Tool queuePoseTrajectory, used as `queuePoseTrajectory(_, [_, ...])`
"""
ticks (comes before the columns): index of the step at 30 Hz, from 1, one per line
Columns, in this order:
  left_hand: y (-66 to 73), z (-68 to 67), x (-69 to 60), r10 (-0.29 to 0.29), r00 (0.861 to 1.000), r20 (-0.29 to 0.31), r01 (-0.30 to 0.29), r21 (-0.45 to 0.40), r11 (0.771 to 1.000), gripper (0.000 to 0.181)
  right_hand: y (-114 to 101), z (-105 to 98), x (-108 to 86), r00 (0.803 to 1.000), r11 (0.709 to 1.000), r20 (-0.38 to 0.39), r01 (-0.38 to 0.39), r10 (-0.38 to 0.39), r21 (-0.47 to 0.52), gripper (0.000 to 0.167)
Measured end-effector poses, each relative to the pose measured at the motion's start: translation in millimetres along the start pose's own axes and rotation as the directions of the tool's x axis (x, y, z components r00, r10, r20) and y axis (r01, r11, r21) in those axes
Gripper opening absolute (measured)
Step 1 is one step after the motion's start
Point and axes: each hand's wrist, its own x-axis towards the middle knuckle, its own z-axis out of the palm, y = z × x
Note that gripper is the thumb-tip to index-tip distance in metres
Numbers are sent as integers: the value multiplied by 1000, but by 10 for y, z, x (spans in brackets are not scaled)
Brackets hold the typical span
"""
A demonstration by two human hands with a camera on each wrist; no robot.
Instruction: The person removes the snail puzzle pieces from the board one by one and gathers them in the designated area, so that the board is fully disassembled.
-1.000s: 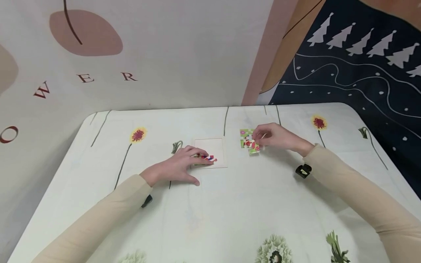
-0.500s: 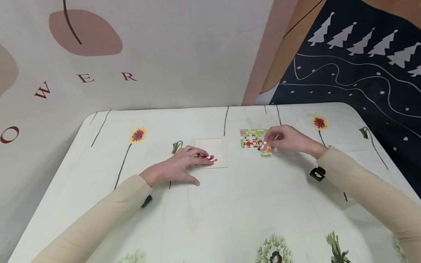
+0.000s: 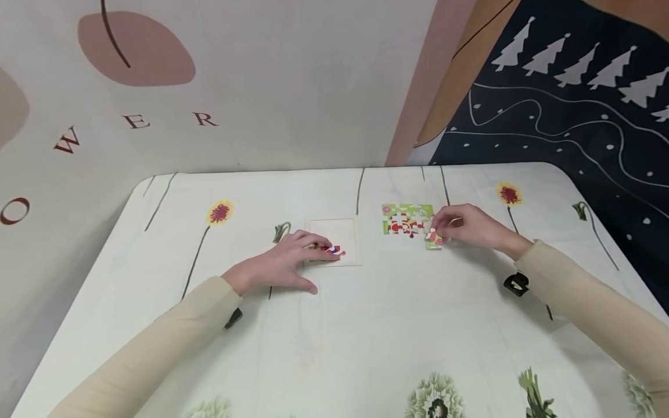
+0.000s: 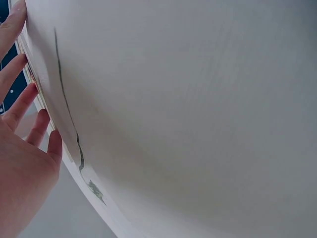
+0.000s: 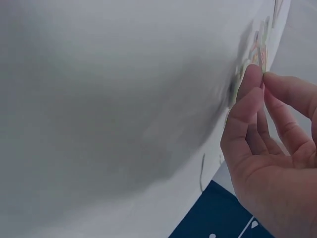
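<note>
In the head view my right hand (image 3: pixel 465 226) pinches a green and red jigsaw puzzle piece (image 3: pixel 433 240) between thumb and fingertips. The right wrist view shows the same hand (image 5: pixel 277 134) side-on, thumb and index meeting on the thin piece. Just left of that piece lies a block of joined puzzle pieces (image 3: pixel 399 210), green at the top and red and white below. My left hand (image 3: pixel 287 258) rests with fingers spread over the lower left of a white square puzzle board (image 3: pixel 334 232). Red and blue pieces (image 3: pixel 334 251) show at its fingertips. In the left wrist view its fingers (image 4: pixel 22 106) reach along the board's edge.
A white cloth printed with flowers (image 3: pixel 220 213) covers the table (image 3: pixel 334 325). Behind its far edge stands a pale wall hanging (image 3: pixel 292 87), with a dark blue tree-patterned cloth (image 3: pixel 554 128) at the right.
My right hand has moved right and slightly nearer with the puzzle piece. More of the joined block shows where the hand was. The left hand has stayed in place.
</note>
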Motion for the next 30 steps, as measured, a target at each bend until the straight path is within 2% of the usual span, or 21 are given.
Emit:
queuePoseTrajectory(10, [15,-11,-7,2,1000,0,-2,-8,1000,66,103,42,-20,1000,998,5,20,-20,55,16])
queuePoseTrajectory(30, [18,-12,-2,5,1000,-7,-5,-6,1000,65,110,78,-15,1000,999,-4,2,-2,53,15])
